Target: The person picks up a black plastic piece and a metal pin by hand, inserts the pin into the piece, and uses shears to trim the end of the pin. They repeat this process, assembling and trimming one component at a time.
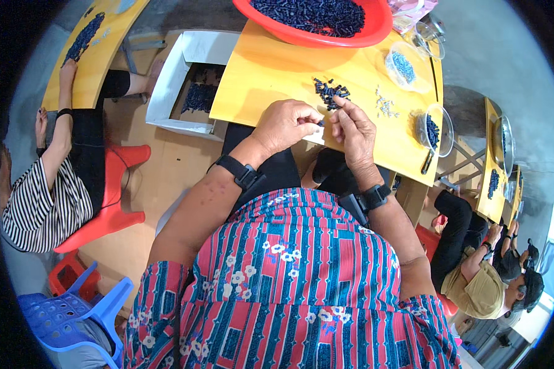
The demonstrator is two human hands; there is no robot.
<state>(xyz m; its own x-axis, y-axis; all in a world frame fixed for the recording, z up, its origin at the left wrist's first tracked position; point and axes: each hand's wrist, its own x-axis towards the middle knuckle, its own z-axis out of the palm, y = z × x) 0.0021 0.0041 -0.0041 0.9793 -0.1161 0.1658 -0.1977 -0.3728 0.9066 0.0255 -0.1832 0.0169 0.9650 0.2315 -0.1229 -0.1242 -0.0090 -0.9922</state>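
My left hand is closed in a pinch at the near edge of the yellow table, with a small dark piece at its fingertips. Just to the right, my right hand has thumb and fingers drawn together; whatever they hold is too small to make out. The two sets of fingertips are close but apart. Beyond them lies a loose pile of short dark blue cylindrical pieces. Several tiny whitish pieces are scattered to the right of that pile.
A red basin of dark pieces stands at the far edge. On the right are a clear tub of light blue bits, a clear bowl and a knife. A white box sits left. Other people work at neighbouring tables.
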